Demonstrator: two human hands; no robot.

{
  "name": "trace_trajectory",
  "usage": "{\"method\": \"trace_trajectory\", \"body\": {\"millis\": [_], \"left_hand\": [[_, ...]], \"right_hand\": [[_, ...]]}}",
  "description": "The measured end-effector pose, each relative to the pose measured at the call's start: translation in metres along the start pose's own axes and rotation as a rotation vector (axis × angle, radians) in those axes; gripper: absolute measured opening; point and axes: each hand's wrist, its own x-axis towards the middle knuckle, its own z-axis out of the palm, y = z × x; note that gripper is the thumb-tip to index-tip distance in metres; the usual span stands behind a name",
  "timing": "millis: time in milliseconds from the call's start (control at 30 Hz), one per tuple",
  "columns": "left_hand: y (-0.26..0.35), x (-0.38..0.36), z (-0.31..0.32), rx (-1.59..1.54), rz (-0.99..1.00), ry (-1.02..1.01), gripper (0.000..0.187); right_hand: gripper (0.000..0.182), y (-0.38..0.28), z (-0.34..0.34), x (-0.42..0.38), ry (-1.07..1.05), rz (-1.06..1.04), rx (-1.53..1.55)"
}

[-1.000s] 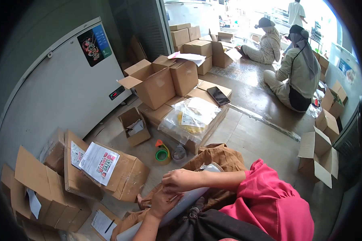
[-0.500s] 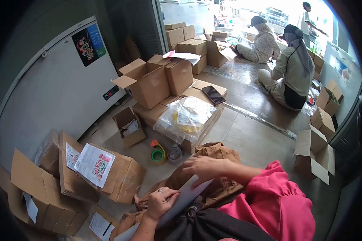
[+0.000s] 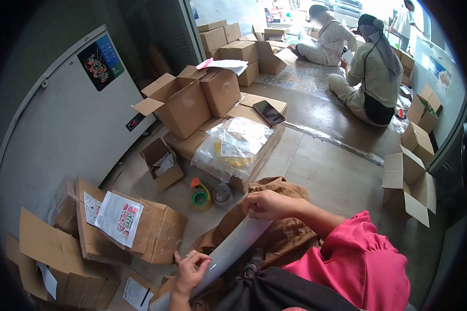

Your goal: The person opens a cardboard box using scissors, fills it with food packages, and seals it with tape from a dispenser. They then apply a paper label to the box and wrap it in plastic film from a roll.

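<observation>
A long whitish roll of plastic film (image 3: 232, 249) lies slantwise across my lap, over brown trousers. My right hand (image 3: 267, 205) is closed at the roll's far end, its fingers curled and pinching the film's edge. Near the roll's lower end, my left hand (image 3: 192, 270) wears a ring and is bent, thumb and forefinger pinched together at the film's left edge. A tape dispenser (image 3: 200, 197) with a green core and an orange end stands on the floor past my knee, and a clear tape roll (image 3: 222, 195) is beside it.
Taped cartons (image 3: 163, 233) with printed sheets and an open carton (image 3: 70, 259) are at my left. Ahead, a clear plastic bag (image 3: 233, 147) and a phone (image 3: 269, 112) lie on boxes. Two people (image 3: 371, 72) sit farther off. An open box (image 3: 410, 184) stands right.
My right hand has moved from above the roll to its far end and closed there. My left hand has shifted down and left along the roll. The camera view has tilted slightly.
</observation>
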Motion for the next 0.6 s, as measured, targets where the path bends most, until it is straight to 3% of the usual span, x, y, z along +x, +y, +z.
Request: {"method": "trace_trajectory", "body": {"millis": [33,133,233,300,467,500,600], "left_hand": [[0.005,-0.004,0.000,0.006,-0.004,0.003,0.008],[0.031,-0.013,-0.005,0.051,0.114,0.001,0.008],[0.014,-0.027,-0.011,0.094,-0.033,0.141,0.010],[-0.013,-0.039,-0.019,0.268,0.061,0.124,0.012],[0.012,-0.055,-0.033,0.200,0.020,0.106,0.007],[0.020,-0.058,-0.037,0.192,0.070,0.057,0.005],[0.033,-0.074,-0.038,0.046,-0.047,0.007,0.006]], "right_hand": [[0.013,0.002,0.002,0.001,-0.042,0.096,0.071],[0.014,0.009,0.010,-0.001,-0.003,0.089,0.120],[0.012,0.001,0.010,-0.007,0.051,0.105,0.085],[0.012,-0.003,0.014,-0.009,0.079,0.101,0.068],[0.012,-0.006,0.022,-0.009,0.223,0.035,0.004],[0.012,-0.005,0.022,-0.008,0.212,0.031,0.005],[0.015,-0.001,0.022,-0.004,0.145,-0.088,-0.004]]}}
